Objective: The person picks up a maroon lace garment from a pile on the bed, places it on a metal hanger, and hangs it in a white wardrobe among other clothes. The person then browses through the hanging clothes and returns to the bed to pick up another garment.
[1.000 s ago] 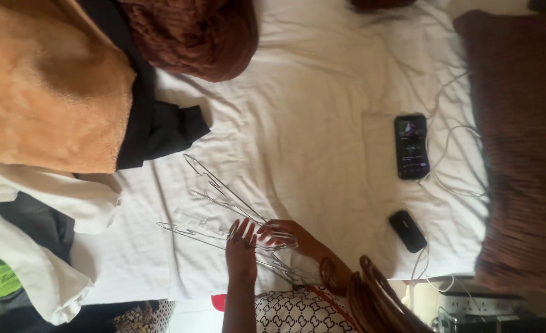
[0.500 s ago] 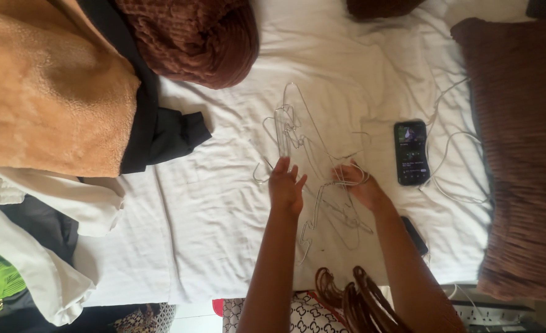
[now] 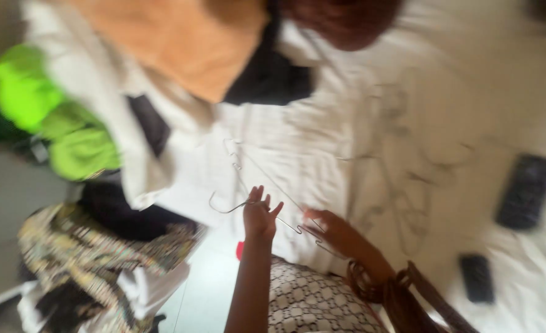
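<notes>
Between both hands — a wire hanger (image 3: 267, 191), left hand (image 3: 259, 216), right hand (image 3: 331, 231).

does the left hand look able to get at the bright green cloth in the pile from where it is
Probably not without a long stretch. The left hand is at a clear wire-thin hanger near the body, while the bright green cloth lies far off, with a white garment between them.

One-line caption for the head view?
Blurred: both hands, left and right, hold a wire hanger over a white bed beside heaped clothes.
</notes>
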